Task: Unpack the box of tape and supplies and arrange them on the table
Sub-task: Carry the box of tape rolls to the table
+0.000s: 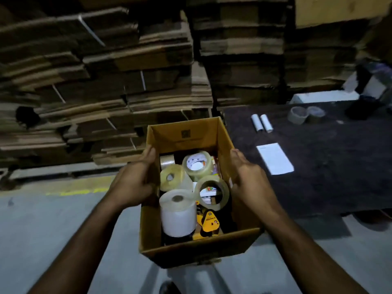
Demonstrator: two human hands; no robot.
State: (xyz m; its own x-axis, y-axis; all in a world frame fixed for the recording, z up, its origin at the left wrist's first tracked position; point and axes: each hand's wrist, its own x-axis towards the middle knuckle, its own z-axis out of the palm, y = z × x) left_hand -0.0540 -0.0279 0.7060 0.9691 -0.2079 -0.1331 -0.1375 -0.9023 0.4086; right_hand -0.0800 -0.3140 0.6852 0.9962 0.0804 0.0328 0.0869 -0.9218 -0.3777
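The box [212, 245] is made of plain corrugated cardboard, matt and tan, with a small dark print on its far inner wall. Glossy clear plastic film is seen on the tape rolls [198, 164] inside it — their sides catch the light, and one wide white roll [178, 213] looks smoother and milkier than the rest. The yellow tape dispenser [209, 223] appears to be hard plastic with a slight sheen. The desk [339, 166] is covered by a dark, matt, mottled surface — rough-looking. On it, a flat white paper sheet [274, 159] and two white tubes [262, 123] are shown matt. The floor [42, 219] is grey, smooth concrete. Stacked flat cartons [106, 81] behind are raw brown cardboard.
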